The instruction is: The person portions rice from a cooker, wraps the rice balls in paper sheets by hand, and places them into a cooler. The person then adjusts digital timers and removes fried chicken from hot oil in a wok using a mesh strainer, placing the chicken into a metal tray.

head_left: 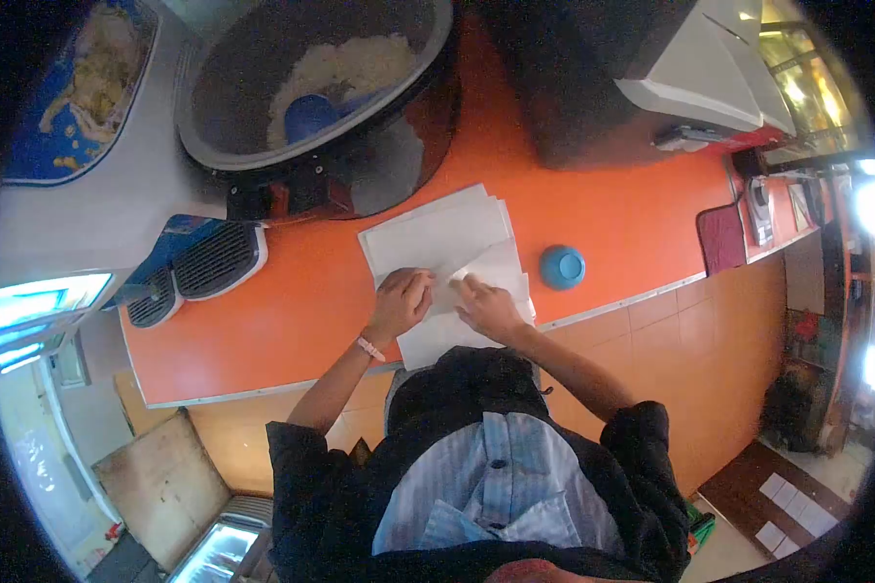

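Observation:
A stack of white paper sheets (442, 233) lies on the orange counter in front of me, its sheets slightly fanned and overhanging the front edge. My left hand (400, 302), with a pale band at the wrist, rests over the stack's left side, fingers curled in and closed on the paper. Opposite it, my right hand (488, 308) pinches a raised, folded part of the top sheet between thumb and fingers. The fingertips of both hands are close together but apart. To the right of the stack sits a small blue bowl (562, 267).
Behind the stack stands a large dark tub (399, 160) holding pale grainy food and a blue scoop (310, 118). A grey and black machine (690, 87) stands at the back right. A vented tray (219, 260) is at left. A maroon cloth (720, 239) hangs over the right counter edge.

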Demonstrator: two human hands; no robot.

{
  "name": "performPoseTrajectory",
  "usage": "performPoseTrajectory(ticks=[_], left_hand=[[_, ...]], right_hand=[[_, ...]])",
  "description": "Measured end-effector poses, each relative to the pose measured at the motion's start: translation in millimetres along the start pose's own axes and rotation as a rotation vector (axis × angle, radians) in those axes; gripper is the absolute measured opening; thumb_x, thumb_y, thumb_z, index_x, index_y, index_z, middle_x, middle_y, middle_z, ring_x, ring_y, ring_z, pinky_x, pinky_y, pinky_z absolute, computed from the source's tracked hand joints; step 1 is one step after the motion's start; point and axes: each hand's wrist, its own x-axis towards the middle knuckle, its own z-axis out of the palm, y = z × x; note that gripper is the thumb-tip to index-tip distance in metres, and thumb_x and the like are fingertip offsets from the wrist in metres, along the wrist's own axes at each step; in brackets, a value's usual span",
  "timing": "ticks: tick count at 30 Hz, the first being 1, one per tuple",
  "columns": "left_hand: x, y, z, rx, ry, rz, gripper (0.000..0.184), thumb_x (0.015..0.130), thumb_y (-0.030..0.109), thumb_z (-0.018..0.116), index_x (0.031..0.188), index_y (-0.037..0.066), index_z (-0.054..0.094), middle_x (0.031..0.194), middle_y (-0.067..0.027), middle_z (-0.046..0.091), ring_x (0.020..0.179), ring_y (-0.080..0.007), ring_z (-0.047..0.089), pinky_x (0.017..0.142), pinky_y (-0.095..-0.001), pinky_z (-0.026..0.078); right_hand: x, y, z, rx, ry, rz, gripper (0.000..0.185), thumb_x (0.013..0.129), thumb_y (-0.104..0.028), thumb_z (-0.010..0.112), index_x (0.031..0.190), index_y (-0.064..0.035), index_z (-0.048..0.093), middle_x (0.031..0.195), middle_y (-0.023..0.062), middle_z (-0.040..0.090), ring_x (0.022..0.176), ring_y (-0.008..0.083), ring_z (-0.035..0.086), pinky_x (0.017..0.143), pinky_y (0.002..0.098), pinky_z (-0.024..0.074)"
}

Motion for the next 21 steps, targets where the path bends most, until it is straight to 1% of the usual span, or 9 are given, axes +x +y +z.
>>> performPoseTrajectory(ticks=[2, 5, 7, 9, 10, 14, 16, 19, 21], left_hand=[[2.8, 0.7, -5.2, 0.015, 0.007, 0.000, 0.012, 0.075, 0.008, 0.056, 0.087, 0.006, 0.053, 0.093, -0.0073, 0.059, 0.088, -0.0258, 0.057, 0.080, -0.0375, 0.044], [3.0, -0.3, -5.1, 0.023, -0.041, 0.004, 0.013, 0.075, 0.009, 0.056, 0.088, 0.007, 0.053, 0.095, -0.0063, 0.059, 0.091, -0.0250, 0.056, 0.082, -0.0374, 0.043], [2.3, 0.9, -5.0, 0.095, -0.018, 0.036, 0.016, 0.074, 0.011, 0.057, 0.090, 0.008, 0.055, 0.096, -0.0034, 0.058, 0.095, -0.0203, 0.055, 0.082, -0.0367, 0.044], [2.2, 4.2, -6.7, 0.141, -0.048, 0.124, 0.018, 0.074, 0.012, 0.057, 0.092, 0.009, 0.056, 0.099, -0.0020, 0.057, 0.099, -0.0188, 0.053, 0.084, -0.0370, 0.043], [1.8, 6.3, -7.8, 0.186, -0.077, 0.211, 0.020, 0.074, 0.012, 0.057, 0.094, 0.010, 0.057, 0.102, -0.0006, 0.057, 0.103, -0.0173, 0.051, 0.086, -0.0373, 0.043], [-9.8, 4.2, 3.8, 0.209, -0.156, 0.250, 0.022, 0.074, 0.013, 0.057, 0.096, 0.011, 0.058, 0.106, 0.0010, 0.055, 0.106, -0.0162, 0.048, 0.088, -0.0371, 0.042], [-8.7, 10.4, 1.8, 0.192, -0.090, 0.216, 0.021, 0.073, 0.012, 0.058, 0.094, 0.010, 0.059, 0.098, 0.0001, 0.058, 0.100, -0.0174, 0.051, 0.085, -0.0361, 0.043], [-0.1, 9.4, -2.1, 0.121, 0.002, 0.082, 0.018, 0.072, 0.010, 0.058, 0.090, 0.010, 0.059, 0.088, -0.0013, 0.060, 0.093, -0.0178, 0.053, 0.081, -0.0348, 0.044], [8.1, 7.9, -6.8, 0.131, 0.042, 0.064, 0.017, 0.073, 0.009, 0.058, 0.089, 0.010, 0.059, 0.084, -0.0019, 0.061, 0.090, -0.0178, 0.054, 0.079, -0.0345, 0.045]], right_hand=[[2.1, -17.5, -22.9, 0.030, 0.099, 0.371, 0.043, 0.073, -0.027, 0.061, 0.106, -0.0054, 0.046, 0.102, 0.0147, 0.046, 0.076, 0.0305, 0.059, 0.059, 0.0387, 0.0504], [2.2, -9.6, -27.7, 0.012, -0.050, 0.560, 0.042, 0.072, -0.030, 0.063, 0.103, -0.0055, 0.049, 0.105, 0.0167, 0.043, 0.075, 0.0323, 0.059, 0.057, 0.0405, 0.0501], [5.4, 1.5, -23.3, 0.078, -0.125, 0.593, 0.036, 0.073, -0.028, 0.062, 0.097, -0.0039, 0.053, 0.103, 0.0162, 0.044, 0.077, 0.0339, 0.059, 0.060, 0.0421, 0.0495], [7.6, 12.3, -7.8, 0.193, 0.080, 0.514, 0.029, 0.073, -0.027, 0.061, 0.092, -0.0044, 0.056, 0.105, 0.0158, 0.045, 0.079, 0.0339, 0.059, 0.065, 0.0437, 0.0485], [9.4, 16.0, -1.8, 0.194, 0.082, 0.517, 0.029, 0.073, -0.027, 0.061, 0.092, -0.0044, 0.056, 0.105, 0.0158, 0.045, 0.079, 0.0339, 0.059, 0.065, 0.0437, 0.0485], [20.4, 18.7, 12.1, 0.246, 0.098, 0.648, 0.027, 0.073, -0.025, 0.060, 0.093, -0.0077, 0.057, 0.109, 0.0155, 0.046, 0.083, 0.0326, 0.058, 0.068, 0.0433, 0.0477], [16.5, 22.3, 25.4, 0.239, 0.114, 0.689, 0.027, 0.073, -0.025, 0.060, 0.094, -0.0084, 0.056, 0.110, 0.0154, 0.046, 0.084, 0.0316, 0.058, 0.067, 0.0429, 0.0479], [19.1, 10.8, 16.0, 0.101, 0.241, 0.521, 0.031, 0.071, -0.028, 0.063, 0.093, -0.0072, 0.055, 0.105, 0.0142, 0.047, 0.084, 0.0312, 0.057, 0.065, 0.0423, 0.0484], [21.3, -16.4, -15.2, 0.178, 0.324, 0.702, 0.032, 0.070, -0.029, 0.065, 0.091, -0.0074, 0.053, 0.102, 0.0129, 0.047, 0.084, 0.0310, 0.055, 0.064, 0.0429, 0.0481]])
